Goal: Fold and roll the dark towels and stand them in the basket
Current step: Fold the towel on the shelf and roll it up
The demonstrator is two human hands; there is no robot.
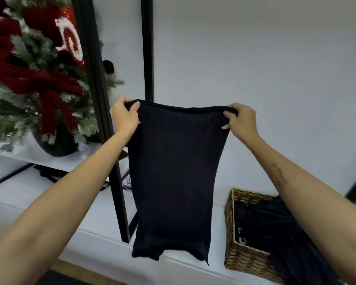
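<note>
Here we see a dark towel point(174, 171) held up in the air, in front of a white wall point(255, 58). The left hand point(125, 117) grasps the upper left corner of the towel, with the fingers closed over the top edge and the thumb on our side of the cloth. The right hand point(242, 120) grasps the upper right corner in the same way. Between the two hands the top edge is stretched almost straight, and the towel hangs down freely below them. Its lower edge is uneven and reaches down near the white desk point(90, 223); we cannot tell if it touches the surface.

On the desk at the right stands a woven basket point(237, 256), below the right forearm. Inside it lies more dark cloth point(275, 227), loose and not rolled, and part of it spills over the near edge. The basket is just beside the hanging towel, to its right, and apart from it.

Behind the towel stands a black metal frame point(147, 48). At the left, on a white shelf, we see a decorated tree point(35, 79) with red ribbons in a dark pot.
</note>
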